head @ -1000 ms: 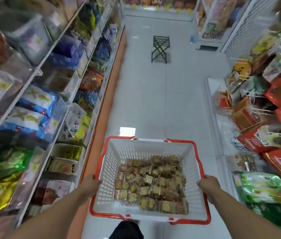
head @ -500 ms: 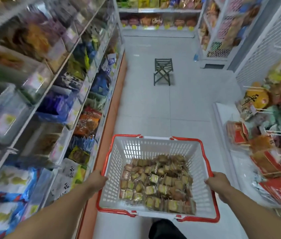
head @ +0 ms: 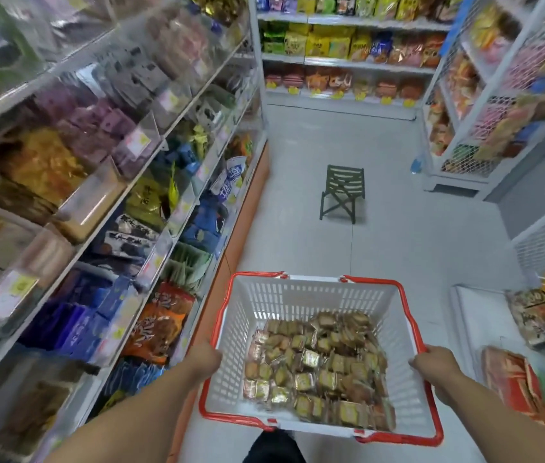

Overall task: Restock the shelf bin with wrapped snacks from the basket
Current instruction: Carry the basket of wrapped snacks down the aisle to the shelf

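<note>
A white plastic basket [head: 301,292] with a red rim hangs in front of me over the aisle floor. Its bottom holds several small wrapped snacks [head: 321,362] in gold and brown wrappers. My left hand [head: 205,357] grips the basket's left rim. My right hand [head: 434,364] grips the right rim. Clear shelf bins [head: 97,202] full of packaged goods line the shelving on my left. I cannot tell which bin takes these snacks.
A small dark green folding stool [head: 342,192] stands in the middle of the aisle ahead. Wire racks of snack bags [head: 484,105] stand at the right, and a stocked shelf [head: 341,58] closes the far end. Red and orange packs [head: 511,379] hang at my lower right.
My view has tilted up and moved along the aisle; more of the far shelf shows now. The basket sits lower in the frame. Both hands keep the same grip.
</note>
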`<state>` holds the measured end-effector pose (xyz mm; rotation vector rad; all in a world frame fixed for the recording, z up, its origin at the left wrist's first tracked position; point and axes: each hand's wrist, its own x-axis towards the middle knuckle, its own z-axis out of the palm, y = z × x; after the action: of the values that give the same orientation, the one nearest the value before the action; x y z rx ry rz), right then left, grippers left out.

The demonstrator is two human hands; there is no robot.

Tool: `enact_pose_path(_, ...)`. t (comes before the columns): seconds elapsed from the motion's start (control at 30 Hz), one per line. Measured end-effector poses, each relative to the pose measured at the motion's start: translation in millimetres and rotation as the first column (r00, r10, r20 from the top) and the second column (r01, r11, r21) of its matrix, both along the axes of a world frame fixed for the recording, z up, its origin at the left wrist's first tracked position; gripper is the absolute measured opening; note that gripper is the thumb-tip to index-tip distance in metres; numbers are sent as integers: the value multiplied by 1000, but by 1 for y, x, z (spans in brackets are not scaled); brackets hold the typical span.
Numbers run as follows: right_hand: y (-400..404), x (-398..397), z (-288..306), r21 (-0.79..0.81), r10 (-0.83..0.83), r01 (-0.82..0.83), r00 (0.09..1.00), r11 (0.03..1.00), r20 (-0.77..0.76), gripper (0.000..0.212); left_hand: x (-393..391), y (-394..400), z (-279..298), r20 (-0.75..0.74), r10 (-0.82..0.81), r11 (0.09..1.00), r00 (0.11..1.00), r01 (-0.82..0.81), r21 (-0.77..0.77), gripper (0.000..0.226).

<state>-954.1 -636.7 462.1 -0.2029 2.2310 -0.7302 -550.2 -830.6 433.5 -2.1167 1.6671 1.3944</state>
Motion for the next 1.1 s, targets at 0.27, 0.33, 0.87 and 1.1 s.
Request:
enact_pose_path(0.27,-158,-80,2,24,-73,73,997,997,-15,29,-89,-175,0,1,-28,999,1000,28,-29,44)
enact_pose_path(0.33,-197,-98,3,23,-82,82,997,996,-8,29,-110,-213,3,18,-33,999,999,33,-32,45)
enact_pose_path(0.87,-512,-285,13,10,-8,8,1000,1000,-2,21,-285,-485,7,115,55,998,992,-50,-48,33)
enact_pose_path(1.1,-652,-365,-4,61,2,-4,1000,998,23,15,-350,-592,-8,49,156,988,986,-156,-12,33)
